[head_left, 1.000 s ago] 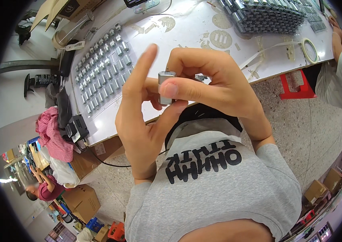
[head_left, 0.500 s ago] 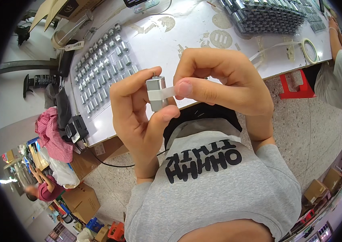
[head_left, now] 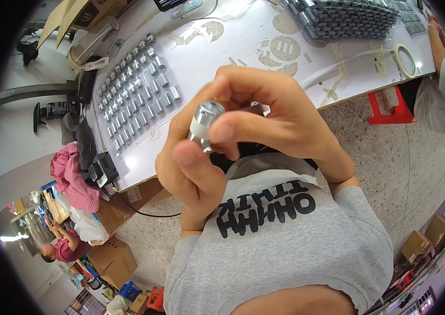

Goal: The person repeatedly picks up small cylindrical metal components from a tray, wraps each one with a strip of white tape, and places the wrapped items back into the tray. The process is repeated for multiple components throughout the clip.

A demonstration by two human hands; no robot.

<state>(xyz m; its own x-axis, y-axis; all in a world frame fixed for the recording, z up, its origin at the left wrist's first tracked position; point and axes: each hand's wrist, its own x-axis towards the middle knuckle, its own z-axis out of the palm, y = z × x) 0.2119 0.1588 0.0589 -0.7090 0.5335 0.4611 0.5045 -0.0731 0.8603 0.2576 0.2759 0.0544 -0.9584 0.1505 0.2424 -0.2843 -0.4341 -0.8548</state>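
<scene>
Between my two hands is a small silver electric motor (head_left: 211, 108), tilted, with a band of whitish tape (head_left: 198, 129) around its middle. My left hand (head_left: 193, 176) is closed on it, thumb low on the casing and fingers behind. My right hand (head_left: 280, 118) is closed too; its thumb presses the side of the motor over the tape, and its index finger curls behind the top. A small pale, shiny bit (head_left: 258, 107) shows inside the right hand's curled fingers, too small to name. The tape's end is hidden under the right thumb.
Rows of similar motors (head_left: 137, 102) lie on the white table (head_left: 201, 50) at left. A stacked batch of motors (head_left: 345, 23) stands far right, near a tape roll (head_left: 405, 60). A black box (head_left: 103, 169) sits at the left edge. Another person's arm (head_left: 439, 44) is at right.
The right thumb has moved left from the outstretched tape strip onto the motor, and the strip no longer sticks out. The motor has tilted, and the hands have come together.
</scene>
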